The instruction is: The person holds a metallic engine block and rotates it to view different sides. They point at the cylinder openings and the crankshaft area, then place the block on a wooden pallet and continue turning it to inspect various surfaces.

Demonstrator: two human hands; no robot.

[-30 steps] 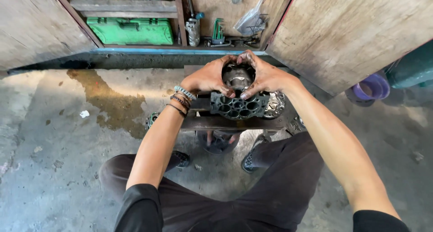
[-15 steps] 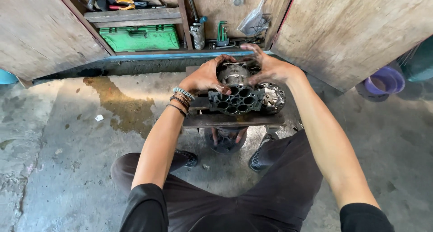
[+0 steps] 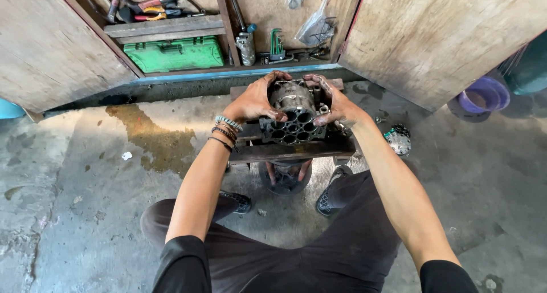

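A dark, greasy metal cylinder block [image 3: 293, 122] with several round bores in its near face rests on a small low wooden bench [image 3: 285, 152]. My left hand [image 3: 254, 101] grips its left side and top, bracelets on the wrist. My right hand [image 3: 336, 103], smeared with grease, clasps its right side. Both hands wrap around the rounded rear part of the block. A round metal end plate [image 3: 398, 139] lies on the concrete floor just right of the bench, apart from my right forearm.
An open wooden cabinet stands ahead with a green tool case [image 3: 174, 54], pliers [image 3: 162, 5], a spray can [image 3: 247, 44] and hex keys [image 3: 276, 44]. A purple bucket [image 3: 482, 96] sits far right. An oily stain [image 3: 149, 135] marks the concrete. My shoes [image 3: 329, 197] rest under the bench.
The view has tilted down and the block looks closer. The round end plate, earlier against the block's right side, now lies on the floor to the right. Both hands stay on the block.
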